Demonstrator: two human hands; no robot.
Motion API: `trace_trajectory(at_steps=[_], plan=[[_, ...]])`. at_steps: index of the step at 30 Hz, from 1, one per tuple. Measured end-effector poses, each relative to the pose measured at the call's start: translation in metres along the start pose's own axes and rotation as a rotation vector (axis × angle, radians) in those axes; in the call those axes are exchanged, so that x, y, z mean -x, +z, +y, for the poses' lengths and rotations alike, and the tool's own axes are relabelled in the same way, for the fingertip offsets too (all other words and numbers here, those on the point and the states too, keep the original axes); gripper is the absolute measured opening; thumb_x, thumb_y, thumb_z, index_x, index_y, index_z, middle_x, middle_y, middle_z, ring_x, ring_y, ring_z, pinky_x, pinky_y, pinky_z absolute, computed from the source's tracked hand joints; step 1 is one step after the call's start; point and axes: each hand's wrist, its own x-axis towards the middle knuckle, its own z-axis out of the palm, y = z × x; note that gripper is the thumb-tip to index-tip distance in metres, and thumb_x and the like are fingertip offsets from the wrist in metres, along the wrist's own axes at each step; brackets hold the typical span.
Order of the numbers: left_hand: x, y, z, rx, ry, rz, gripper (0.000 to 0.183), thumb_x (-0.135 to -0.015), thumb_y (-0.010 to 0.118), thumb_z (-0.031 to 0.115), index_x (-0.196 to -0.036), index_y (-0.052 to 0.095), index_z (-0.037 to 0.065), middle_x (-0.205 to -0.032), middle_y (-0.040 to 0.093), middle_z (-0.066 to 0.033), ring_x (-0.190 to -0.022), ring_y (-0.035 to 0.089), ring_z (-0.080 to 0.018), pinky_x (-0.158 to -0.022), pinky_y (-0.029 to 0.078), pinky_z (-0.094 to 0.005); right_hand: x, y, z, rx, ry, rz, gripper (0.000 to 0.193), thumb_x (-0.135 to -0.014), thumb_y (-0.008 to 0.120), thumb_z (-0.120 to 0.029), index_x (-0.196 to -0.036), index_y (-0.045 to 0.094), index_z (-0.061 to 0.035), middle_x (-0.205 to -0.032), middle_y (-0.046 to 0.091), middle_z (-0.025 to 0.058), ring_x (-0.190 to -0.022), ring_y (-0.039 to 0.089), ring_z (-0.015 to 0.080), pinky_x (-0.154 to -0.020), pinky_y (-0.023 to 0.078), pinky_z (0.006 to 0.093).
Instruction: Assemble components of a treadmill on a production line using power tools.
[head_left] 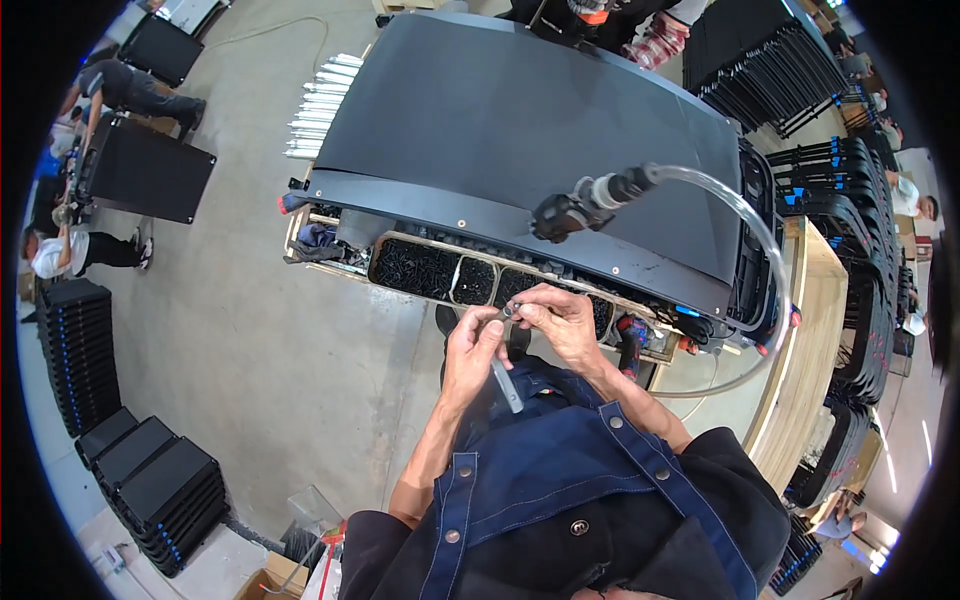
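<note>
My left hand (468, 352) is closed around a slim grey metal tube (507, 388), whose lower end sticks out below the palm. My right hand (562, 322) pinches at the tube's upper end, where a small dark fitting (513, 309) shows between the fingertips of both hands. Its exact kind is too small to make out. Just beyond the hands, wooden-edged trays hold bins of small black parts (415, 270). Past these lies a large black panel (530, 120) on the bench.
A clear hose (745, 205) with a black fitting (570, 212) arches over the panel's right side. Several silver tubes (325, 105) lie at its left end. A power tool (630, 340) stands right of the bins. Stacked black frames (855, 230) line the right. Other people work around.
</note>
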Motion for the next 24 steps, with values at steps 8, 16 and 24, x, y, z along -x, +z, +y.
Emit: trace_trajectory(at_steps=[8, 16, 24], plan=[[0.022, 0.064, 0.006, -0.029, 0.207, 0.121, 0.030, -0.102, 0.064, 0.025, -0.118, 0.056, 0.000, -0.098, 0.062, -0.0057, -0.074, 0.058, -0.0096, -0.062, 0.053, -0.0255, 0.022, -0.023, -0.045, -0.116, -0.005, -0.070, 0.017, -0.098, 0.067, -0.010, -0.108, 0.074, 0.0030, -0.106, 0.069, 0.0120, -0.087, 0.068, 0.0148, -0.075, 0.056, 0.0273], [0.017, 0.072, 0.023, -0.268, 0.374, 0.176, 0.022, -0.098, 0.070, 0.019, -0.108, 0.061, 0.001, -0.094, 0.064, -0.0056, -0.076, 0.061, -0.0118, -0.062, 0.051, -0.0263, 0.021, -0.031, -0.050, -0.444, 0.239, -0.124, 0.017, -0.098, 0.067, -0.011, -0.109, 0.072, 0.0003, -0.108, 0.069, 0.0108, -0.095, 0.070, 0.0199, -0.084, 0.061, 0.0351], [-0.016, 0.039, 0.029, -0.493, 0.392, 0.067, 0.021, -0.086, 0.081, 0.013, -0.097, 0.069, 0.000, -0.089, 0.066, -0.0045, -0.079, 0.064, -0.0138, -0.069, 0.051, -0.0263, 0.020, -0.009, -0.001, -0.469, 0.260, 0.014, 0.025, -0.101, 0.068, -0.026, -0.104, 0.060, -0.0029, -0.091, 0.067, 0.0060, -0.078, 0.067, 0.0126, -0.074, 0.059, 0.0296]])
